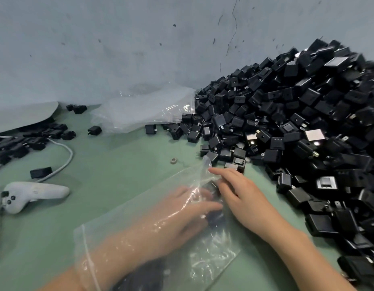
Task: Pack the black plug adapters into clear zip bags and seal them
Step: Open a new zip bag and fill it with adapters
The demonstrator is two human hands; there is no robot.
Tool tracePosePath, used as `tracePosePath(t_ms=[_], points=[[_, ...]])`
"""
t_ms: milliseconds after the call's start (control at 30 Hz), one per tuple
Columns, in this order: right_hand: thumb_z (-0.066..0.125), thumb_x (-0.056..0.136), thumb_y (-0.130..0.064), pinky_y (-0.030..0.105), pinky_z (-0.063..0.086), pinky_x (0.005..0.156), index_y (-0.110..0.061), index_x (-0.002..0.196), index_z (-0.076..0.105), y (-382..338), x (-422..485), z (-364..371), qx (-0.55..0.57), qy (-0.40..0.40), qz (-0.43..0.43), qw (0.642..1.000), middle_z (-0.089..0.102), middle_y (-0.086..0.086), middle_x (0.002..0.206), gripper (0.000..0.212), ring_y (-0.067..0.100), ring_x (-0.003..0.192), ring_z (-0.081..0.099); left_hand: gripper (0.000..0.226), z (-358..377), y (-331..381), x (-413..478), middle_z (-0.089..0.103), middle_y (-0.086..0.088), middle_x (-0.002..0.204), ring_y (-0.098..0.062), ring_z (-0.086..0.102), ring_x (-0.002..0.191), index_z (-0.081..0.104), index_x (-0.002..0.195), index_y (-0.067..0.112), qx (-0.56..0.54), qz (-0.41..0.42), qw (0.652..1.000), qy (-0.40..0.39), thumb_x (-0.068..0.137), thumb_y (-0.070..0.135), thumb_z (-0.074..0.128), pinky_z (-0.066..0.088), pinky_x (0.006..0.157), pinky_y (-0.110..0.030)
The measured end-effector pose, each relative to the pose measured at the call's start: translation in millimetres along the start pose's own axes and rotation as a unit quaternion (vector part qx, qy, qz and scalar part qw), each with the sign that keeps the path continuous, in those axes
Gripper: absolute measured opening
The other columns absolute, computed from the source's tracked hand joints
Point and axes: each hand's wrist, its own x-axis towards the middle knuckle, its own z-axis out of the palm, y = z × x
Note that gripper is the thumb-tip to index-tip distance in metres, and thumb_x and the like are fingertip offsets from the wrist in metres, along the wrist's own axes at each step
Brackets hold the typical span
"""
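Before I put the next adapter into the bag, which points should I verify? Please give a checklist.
1. Bag mouth open: ok, the left hand reaches inside the clear zip bag.
2. Bag steadied: ok, the right hand touches its far end.
3. Adapters inside: ok, dark shapes show; number cannot tell.
4. Adapter pile near: ok, beside the right hand.
5. Zip sealed: not ok, the forearm passes through it.
6. Spare bags: ok, stacked by the wall.
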Motion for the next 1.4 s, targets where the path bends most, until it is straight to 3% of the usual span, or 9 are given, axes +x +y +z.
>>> tracePosePath(t_ms=[133, 333, 433, 667, 733, 833, 1033, 1200, 1400], points=[[0.037, 0.107, -0.018, 0.000, 0.031, 0.095, -0.038, 0.139, 0.054, 3.7, 1.6, -0.4, 0.055, 0.026, 0.014, 0.998, 0.056, -0.024, 0.132, 0.042, -0.015, 0.121, 0.046, 0.034, 9.6, 8.5, 20.8, 0.035, 0.015, 0.151, -0.003, 0.031, 0.141, 0.046, 0.132, 0.045, -0.030, -0.035, 0.998, 0.042, 0.098, 0.040, 0.048, 0.030, 0.116, -0.026], [0.038, 0.107, -0.021, 0.004, 0.035, 0.095, -0.040, 0.138, 0.052, 7.1, -0.2, 2.8, 0.067, 0.046, 0.014, 0.997, 0.056, -0.028, 0.129, 0.039, -0.017, 0.119, 0.047, 0.036, 5.5, -1.0, 40.6, 0.055, 0.003, 0.125, -0.012, 0.050, 0.117, 0.056, 0.136, 0.027, 0.021, -0.080, 0.996, 0.026, 0.100, 0.022, 0.054, 0.042, 0.099, -0.031], [0.044, 0.104, -0.029, 0.005, 0.034, 0.094, -0.045, 0.133, 0.051, 7.5, -1.4, 4.3, 0.058, 0.042, 0.007, 0.997, 0.052, -0.035, 0.127, 0.034, -0.017, 0.120, 0.045, 0.049, 4.3, 3.2, 39.1, 0.040, -0.005, 0.152, -0.017, 0.042, 0.136, 0.038, 0.151, 0.015, -0.024, -0.155, 0.987, 0.026, 0.102, 0.015, 0.049, 0.030, 0.116, -0.027], [0.055, 0.094, -0.037, 0.031, 0.049, 0.086, -0.038, 0.104, 0.047, 8.2, -1.8, 5.1, 0.043, 0.044, 0.026, 0.998, 0.059, -0.020, 0.109, 0.012, 0.003, 0.101, 0.058, 0.045, -11.7, 10.8, -4.1, 0.040, 0.037, 0.133, 0.025, 0.034, 0.118, 0.032, 0.144, 0.040, 0.062, -0.128, 0.989, 0.035, 0.101, 0.034, 0.043, 0.018, 0.105, 0.000], [0.056, 0.095, -0.038, 0.026, 0.046, 0.082, -0.037, 0.097, 0.046, 7.5, -2.0, 4.3, 0.031, 0.051, 0.020, 0.998, 0.057, -0.019, 0.104, 0.010, 0.001, 0.098, 0.056, 0.034, -15.3, 14.0, -8.6, 0.047, 0.040, 0.103, 0.023, 0.047, 0.099, 0.035, 0.133, 0.045, 0.058, -0.124, 0.990, 0.031, 0.100, 0.042, 0.036, 0.035, 0.088, -0.002], [0.052, 0.094, -0.036, 0.018, 0.038, 0.070, -0.036, 0.091, 0.046, 6.0, -3.6, 1.4, 0.028, 0.037, 0.017, 0.999, 0.055, -0.016, 0.096, 0.007, 0.001, 0.086, 0.053, 0.029, -16.6, 17.4, -1.0, 0.046, 0.018, 0.129, 0.000, 0.050, 0.112, 0.038, 0.130, 0.046, 0.030, -0.083, 0.996, -0.001, 0.101, 0.043, 0.039, 0.043, 0.094, -0.021], [0.046, 0.089, -0.023, 0.025, 0.044, 0.070, -0.035, 0.091, 0.044, 4.2, -5.1, -2.4, 0.028, 0.016, 0.032, 0.999, 0.055, -0.015, 0.096, 0.012, 0.009, 0.080, 0.052, 0.025, -7.8, 7.5, 13.7, 0.037, 0.014, 0.151, 0.003, 0.036, 0.136, 0.055, 0.119, 0.037, 0.033, -0.043, 0.998, -0.042, 0.102, 0.045, 0.039, 0.025, 0.108, -0.009], [0.050, 0.093, -0.027, 0.016, 0.041, 0.073, -0.038, 0.092, 0.045, 6.9, -3.1, 0.0, 0.006, 0.027, 0.023, 0.999, 0.053, -0.020, 0.100, 0.012, 0.002, 0.092, 0.052, 0.028, -3.2, 5.5, 21.4, 0.040, -0.003, 0.154, -0.015, 0.034, 0.144, 0.054, 0.127, 0.036, 0.089, -0.043, 0.995, -0.014, 0.103, 0.041, 0.041, 0.037, 0.113, -0.031], [0.050, 0.096, -0.029, 0.012, 0.035, 0.069, -0.036, 0.094, 0.051, 6.9, -3.0, 0.5, 0.016, 0.034, 0.022, 0.999, 0.054, -0.021, 0.103, 0.008, -0.005, 0.085, 0.051, 0.013, -2.0, 13.2, 28.9, 0.051, 0.017, 0.120, 0.000, 0.045, 0.115, 0.054, 0.103, 0.024, 0.023, -0.115, 0.993, 0.020, 0.096, 0.033, 0.059, 0.034, 0.101, -0.016]])
